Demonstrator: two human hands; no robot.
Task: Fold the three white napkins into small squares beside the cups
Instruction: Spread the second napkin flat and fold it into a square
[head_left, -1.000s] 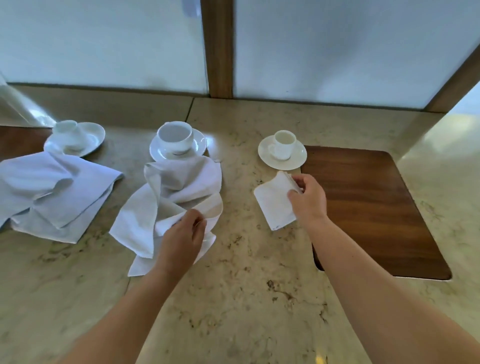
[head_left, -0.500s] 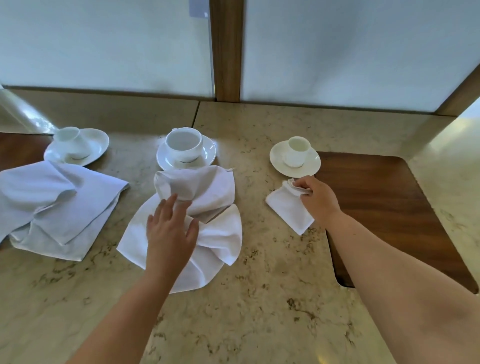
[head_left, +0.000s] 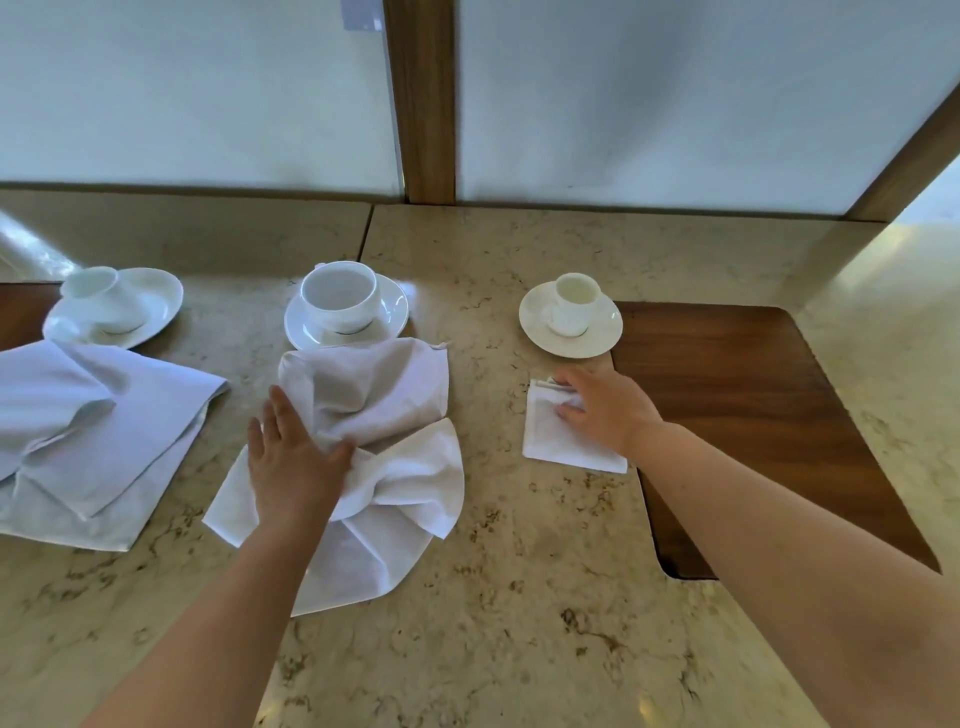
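Your right hand (head_left: 605, 410) lies flat, its grip slack, on the small folded white cloth square (head_left: 563, 441) just below the right-hand cup (head_left: 574, 304). Your left hand (head_left: 296, 457), fingers straight, presses the crumpled white middle napkin (head_left: 374, 441) below the centre cup (head_left: 340, 296). Smooth that napkin flat on the marble surface (head_left: 519, 597) before folding it edge to edge.

Both hands (head_left: 291, 457) (head_left: 605, 410) press napkins (head_left: 395, 395) (one folded (head_left: 556, 441)).

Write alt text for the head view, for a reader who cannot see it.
A person's left hand rests flat on a crumpled napkin while the right hand presses a folded napkin on a counter; behind stand three cups on saucers, another loose napkin far left.
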